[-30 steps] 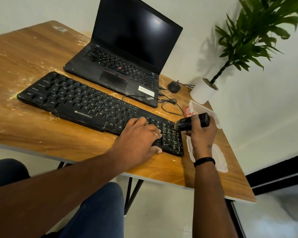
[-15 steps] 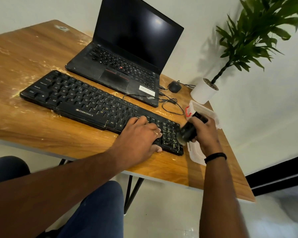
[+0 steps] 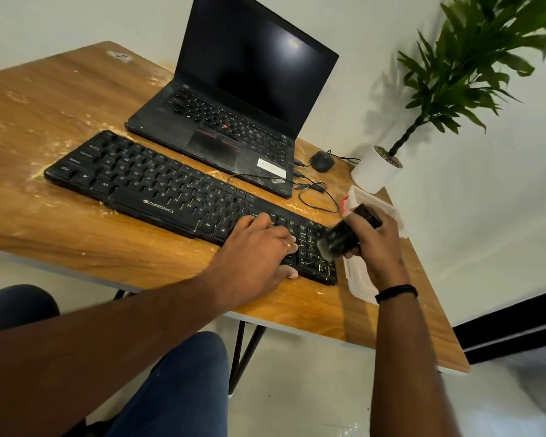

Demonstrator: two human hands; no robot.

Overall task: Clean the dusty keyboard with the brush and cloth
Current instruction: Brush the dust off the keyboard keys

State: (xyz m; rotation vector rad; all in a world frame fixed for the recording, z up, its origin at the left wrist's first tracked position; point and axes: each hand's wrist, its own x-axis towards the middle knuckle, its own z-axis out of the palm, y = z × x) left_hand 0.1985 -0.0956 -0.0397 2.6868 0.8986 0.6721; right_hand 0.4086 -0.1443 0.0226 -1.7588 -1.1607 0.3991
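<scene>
Altogether one keyboard [image 3: 158, 190], one laptop [image 3: 234, 121], one mouse [image 3: 322, 161], one potted plant [image 3: 454, 83] and one white plastic box [image 3: 360, 279] sit on the single wooden table [image 3: 60, 121]. Two hands work: the left hand [image 3: 259, 247] lies flat, fingers relaxed, pressing the keyboard's right part, while the right hand [image 3: 379, 244] curls tightly round one black brush [image 3: 344, 234], its blurred bristles angled down at the number pad on the keyboard's right end

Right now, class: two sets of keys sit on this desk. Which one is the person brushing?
The separate black keyboard in front: the left hand rests on it, and the right hand holds the brush at its right end. The laptop lies untouched behind.
</scene>
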